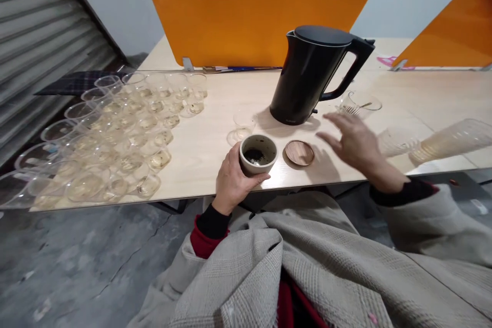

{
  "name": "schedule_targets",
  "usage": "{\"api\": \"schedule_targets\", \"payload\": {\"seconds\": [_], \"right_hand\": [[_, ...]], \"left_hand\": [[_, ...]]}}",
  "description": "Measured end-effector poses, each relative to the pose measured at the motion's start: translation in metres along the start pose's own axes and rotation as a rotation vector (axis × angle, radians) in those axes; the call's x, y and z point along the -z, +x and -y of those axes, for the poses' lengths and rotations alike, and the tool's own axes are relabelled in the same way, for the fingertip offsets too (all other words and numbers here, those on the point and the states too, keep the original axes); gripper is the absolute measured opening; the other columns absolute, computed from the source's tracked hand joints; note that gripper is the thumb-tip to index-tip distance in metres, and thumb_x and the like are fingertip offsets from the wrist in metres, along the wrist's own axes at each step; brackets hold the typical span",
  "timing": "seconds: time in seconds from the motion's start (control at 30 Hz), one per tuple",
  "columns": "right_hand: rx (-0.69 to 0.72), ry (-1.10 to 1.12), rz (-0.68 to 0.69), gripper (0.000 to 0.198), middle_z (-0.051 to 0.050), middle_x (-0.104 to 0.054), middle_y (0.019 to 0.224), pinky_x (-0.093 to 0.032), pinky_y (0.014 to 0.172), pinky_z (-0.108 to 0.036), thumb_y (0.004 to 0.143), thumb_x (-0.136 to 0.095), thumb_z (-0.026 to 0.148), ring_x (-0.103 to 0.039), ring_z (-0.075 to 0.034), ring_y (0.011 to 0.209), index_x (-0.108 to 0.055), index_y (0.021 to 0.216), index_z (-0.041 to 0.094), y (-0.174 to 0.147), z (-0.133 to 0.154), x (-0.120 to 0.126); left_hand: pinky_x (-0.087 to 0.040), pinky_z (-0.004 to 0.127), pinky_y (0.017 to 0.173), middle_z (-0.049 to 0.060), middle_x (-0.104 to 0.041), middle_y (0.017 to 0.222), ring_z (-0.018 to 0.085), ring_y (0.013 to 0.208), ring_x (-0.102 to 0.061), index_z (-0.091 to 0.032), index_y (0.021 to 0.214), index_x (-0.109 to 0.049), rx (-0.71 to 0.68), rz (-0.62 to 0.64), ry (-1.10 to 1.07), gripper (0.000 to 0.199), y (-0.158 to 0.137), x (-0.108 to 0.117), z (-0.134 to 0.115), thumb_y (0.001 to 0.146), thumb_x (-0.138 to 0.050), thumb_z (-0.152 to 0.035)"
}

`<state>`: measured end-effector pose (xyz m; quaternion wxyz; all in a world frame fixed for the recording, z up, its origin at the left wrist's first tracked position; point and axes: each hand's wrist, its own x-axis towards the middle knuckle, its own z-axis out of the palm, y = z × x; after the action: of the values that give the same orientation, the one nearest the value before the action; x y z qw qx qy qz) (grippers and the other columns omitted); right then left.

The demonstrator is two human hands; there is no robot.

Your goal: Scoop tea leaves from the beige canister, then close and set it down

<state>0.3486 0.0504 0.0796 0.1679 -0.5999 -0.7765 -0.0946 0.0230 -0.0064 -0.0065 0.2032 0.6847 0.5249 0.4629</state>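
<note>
My left hand [233,177] is wrapped round a pale ceramic cup [258,166] near the table's front edge. Dark bits that look like tea leaves lie inside it. Just right of the cup is a round wooden lid or coaster [300,153]. My right hand [354,142] hovers over the table with its fingers apart and nothing in them. Beyond it, a clear plastic cup [371,101] has a small fork-like utensil in it. A black electric kettle [307,77] stands upright behind the wooden disc, its handle to the right. Behind my left hand stands another clear cup [243,125].
Many clear plastic cups [130,161] with a little pale liquid crowd the table's left end. Stacked clear cups [453,141] lie on their side at the right. Orange divider panels [230,20] stand along the back of the wooden table [200,164].
</note>
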Motion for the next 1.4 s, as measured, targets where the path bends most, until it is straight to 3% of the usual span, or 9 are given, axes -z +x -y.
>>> {"api": "schedule_targets", "payload": {"seconds": [0.07,0.17,0.3,0.4,0.53,0.73,0.87,1.1,1.4], "right_hand": [[0.185,0.137,0.126,0.075,-0.021,-0.06,0.154,-0.052,0.108,-0.055,0.103,-0.052,0.064,-0.055,-0.039,0.137,-0.053,0.158,0.013,-0.014,0.014,-0.021],[0.333,0.199,0.162,0.079,-0.022,-0.054,0.159,-0.05,0.113,-0.059,0.1,-0.055,0.068,-0.051,-0.042,0.142,-0.05,0.16,0.016,-0.03,0.027,-0.049],[0.323,0.168,0.076,0.067,-0.024,-0.056,0.155,-0.049,0.113,-0.063,0.102,-0.055,0.061,-0.051,-0.043,0.14,-0.057,0.152,0.017,-0.035,0.033,-0.069],[0.293,0.127,0.061,0.067,-0.026,-0.053,0.156,-0.047,0.114,-0.063,0.103,-0.053,0.059,-0.05,-0.044,0.139,-0.057,0.152,0.013,-0.031,0.033,-0.074],[0.244,0.151,0.059,0.067,-0.024,-0.062,0.143,-0.047,0.111,-0.063,0.102,-0.055,0.057,-0.056,-0.042,0.127,-0.058,0.152,0.012,-0.021,0.031,-0.078],[0.124,0.39,-0.081,0.068,-0.018,-0.065,0.136,-0.048,0.107,-0.061,0.101,-0.054,0.065,-0.057,-0.039,0.124,-0.058,0.153,0.022,-0.009,0.046,-0.055],[0.284,0.499,-0.114,0.077,-0.016,-0.06,0.143,-0.047,0.111,-0.058,0.098,-0.055,0.074,-0.055,-0.037,0.129,-0.053,0.158,0.025,-0.004,0.085,-0.024],[0.508,0.353,0.007,0.097,-0.02,-0.06,0.137,-0.047,0.108,-0.061,0.092,-0.043,0.09,-0.052,-0.037,0.118,-0.058,0.154,0.016,0.013,0.142,-0.01],[0.544,0.325,0.183,0.089,-0.02,-0.056,0.152,-0.049,0.114,-0.063,0.099,-0.039,0.082,-0.054,-0.041,0.131,-0.046,0.163,0.022,0.008,0.144,-0.008]], "left_hand": [[-0.053,0.056,0.114,0.015,-0.066,0.144,0.038,0.134,-0.066,-0.026,0.15,-0.045,-0.016,-0.006,0.029,0.102,-0.001,-0.001,-0.002,0.068,-0.098,-0.057],[-0.056,0.056,0.109,0.016,-0.067,0.139,0.038,0.129,-0.068,-0.023,0.147,-0.045,-0.031,-0.014,0.09,0.103,-0.004,-0.002,-0.006,0.066,-0.098,-0.056],[-0.059,0.055,0.104,0.015,-0.069,0.134,0.038,0.124,-0.07,-0.023,0.145,-0.044,-0.039,-0.003,0.132,0.103,-0.008,-0.002,-0.01,0.065,-0.099,-0.056],[-0.059,0.055,0.104,0.015,-0.069,0.134,0.038,0.124,-0.07,-0.023,0.146,-0.044,-0.046,0.0,0.139,0.103,-0.008,-0.002,-0.01,0.065,-0.098,-0.056],[-0.058,0.056,0.105,0.015,-0.068,0.137,0.038,0.126,-0.069,-0.024,0.146,-0.043,-0.058,-0.009,0.126,0.103,-0.008,-0.003,-0.008,0.065,-0.099,-0.056],[-0.058,0.055,0.106,0.014,-0.068,0.137,0.037,0.126,-0.069,-0.025,0.146,-0.044,-0.052,-0.009,0.112,0.101,-0.009,-0.002,-0.008,0.066,-0.098,-0.055],[-0.058,0.054,0.106,0.015,-0.069,0.136,0.037,0.125,-0.07,-0.023,0.145,-0.045,-0.034,-0.006,0.119,0.102,-0.008,0.0,-0.009,0.064,-0.098,-0.056],[-0.057,0.054,0.106,0.016,-0.069,0.136,0.038,0.127,-0.069,-0.021,0.148,-0.043,0.029,0.046,0.119,0.098,-0.005,0.0,-0.014,0.071,-0.091,-0.058],[-0.056,0.053,0.105,0.017,-0.068,0.138,0.038,0.124,-0.07,-0.021,0.151,-0.042,-0.013,0.059,0.13,0.098,-0.007,-0.001,-0.007,0.077,-0.082,-0.071]]}}
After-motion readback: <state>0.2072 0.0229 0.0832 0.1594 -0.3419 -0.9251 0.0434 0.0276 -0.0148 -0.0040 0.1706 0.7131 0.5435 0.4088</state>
